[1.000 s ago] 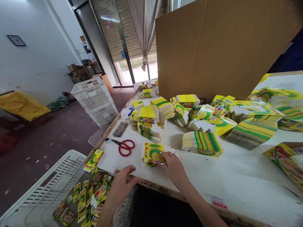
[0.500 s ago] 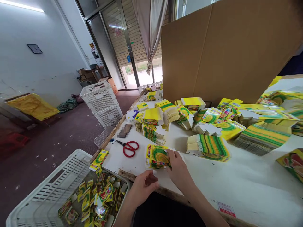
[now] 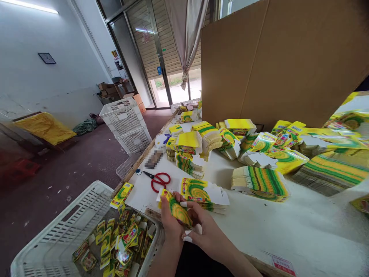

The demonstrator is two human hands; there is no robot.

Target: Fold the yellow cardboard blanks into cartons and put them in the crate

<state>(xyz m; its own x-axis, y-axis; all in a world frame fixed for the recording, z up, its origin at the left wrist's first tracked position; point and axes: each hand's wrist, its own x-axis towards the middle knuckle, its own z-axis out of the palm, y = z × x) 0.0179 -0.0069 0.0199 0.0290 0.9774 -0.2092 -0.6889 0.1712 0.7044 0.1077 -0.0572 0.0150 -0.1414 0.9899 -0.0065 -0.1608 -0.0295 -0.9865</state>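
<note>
Between my two hands is a yellow and green printed carton (image 3: 176,207), tilted above the table's front edge. My left hand (image 3: 170,221) grips its left side with the thumb on the printed face. At the carton's right end, the fingers of my right hand (image 3: 200,223) are closed on it, and a white flap shows by the right thumb. Just behind my hands lies a stack of flat cartons (image 3: 201,192) of the same print. Red-handled scissors (image 3: 158,181) rest left of that stack, partly hidden by the held carton.
A white plastic basket (image 3: 60,227) with several small cartons stands below the table at left. Bundles of flat cartons (image 3: 259,182) cover the table's far and right parts, before a tall cardboard sheet (image 3: 276,61). Stacked white crates (image 3: 127,123) stand on the floor beyond.
My right hand has taken a carton off the stack and brought it left and nearer. My left hand, earlier empty, now grips it too. The view has shifted slightly.
</note>
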